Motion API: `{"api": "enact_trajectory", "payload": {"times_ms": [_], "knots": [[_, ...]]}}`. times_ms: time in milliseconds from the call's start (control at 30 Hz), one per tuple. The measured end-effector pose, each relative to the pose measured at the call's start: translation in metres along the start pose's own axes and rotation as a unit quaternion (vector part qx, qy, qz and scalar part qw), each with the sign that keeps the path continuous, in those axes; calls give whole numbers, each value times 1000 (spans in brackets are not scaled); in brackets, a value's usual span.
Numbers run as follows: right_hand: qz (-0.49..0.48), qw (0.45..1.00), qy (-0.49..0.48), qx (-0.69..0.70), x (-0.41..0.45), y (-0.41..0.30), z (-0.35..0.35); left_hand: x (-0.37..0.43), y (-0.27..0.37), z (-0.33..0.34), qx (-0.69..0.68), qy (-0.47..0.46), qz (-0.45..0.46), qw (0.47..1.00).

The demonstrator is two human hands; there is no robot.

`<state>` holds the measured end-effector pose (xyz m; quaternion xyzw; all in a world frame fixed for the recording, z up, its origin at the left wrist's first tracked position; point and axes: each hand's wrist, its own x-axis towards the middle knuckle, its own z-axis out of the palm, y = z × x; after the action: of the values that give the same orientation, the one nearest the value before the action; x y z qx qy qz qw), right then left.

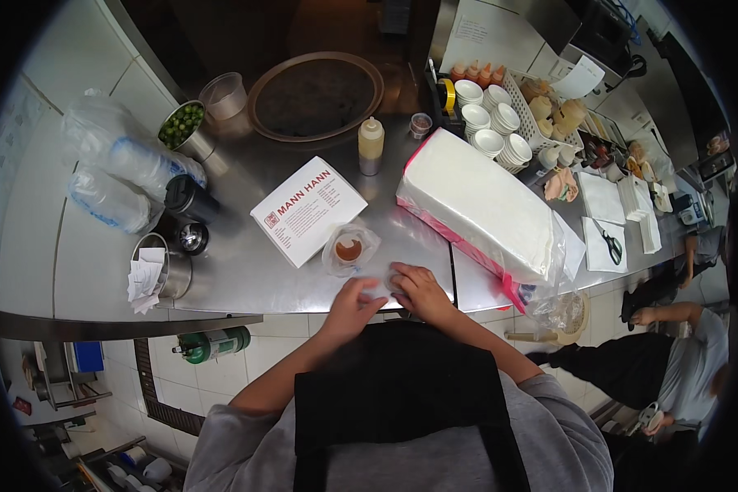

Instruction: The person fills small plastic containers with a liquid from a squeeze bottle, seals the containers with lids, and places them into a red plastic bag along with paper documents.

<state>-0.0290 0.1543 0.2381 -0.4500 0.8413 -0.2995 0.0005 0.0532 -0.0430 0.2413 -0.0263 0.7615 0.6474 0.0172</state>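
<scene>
My right hand [423, 294] is at the counter's front edge, its fingers curled over a small clear plastic piece [395, 281], perhaps a lid or cup. Just left of it, my left hand [355, 305] is slightly blurred, with thumb and fingers pointing towards that piece. Whether the left fingers pinch any of the plastic is not clear. Beyond the left fingertips stands a small tub of brown sauce [348, 249], set in a clear plastic bag [369, 237] spread around it. Behind the tub lies a white printed carton [310, 209] bearing red writing.
To the right lies a large plastic-wrapped white pack [480, 206]. A squeeze bottle [371, 144], round tray [315, 95] and stacked white cups [488, 142] stand behind. At left are a dark tumbler [190, 198] and a metal pot of papers [175, 277]. A co-worker [689, 363] is at right.
</scene>
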Motion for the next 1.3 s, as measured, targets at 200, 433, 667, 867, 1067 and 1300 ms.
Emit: {"api": "enact_trajectory", "payload": {"times_ms": [200, 433, 667, 867, 1067, 1300], "knots": [[9, 985, 137, 101, 63, -29, -5, 4, 11, -59, 134, 248, 40, 959], [-65, 993, 90, 33, 101, -33, 11, 50, 30, -67, 33, 175, -47, 983], [-55, 992, -5, -116, 91, -45, -15, 65, 92, -63, 28, 114, 103, 988], [-31, 996, -6, -81, 89, -39, -15, 46, 117, -110, -78, 45, 87, 992], [-89, 994, -35, -58, 76, -44, -23, 44, 82, -83, 149, -6, 44, 988], [-105, 992, -68, -10, 65, -55, -38, 49, 100, -77, 94, -122, 139, 978]]}}
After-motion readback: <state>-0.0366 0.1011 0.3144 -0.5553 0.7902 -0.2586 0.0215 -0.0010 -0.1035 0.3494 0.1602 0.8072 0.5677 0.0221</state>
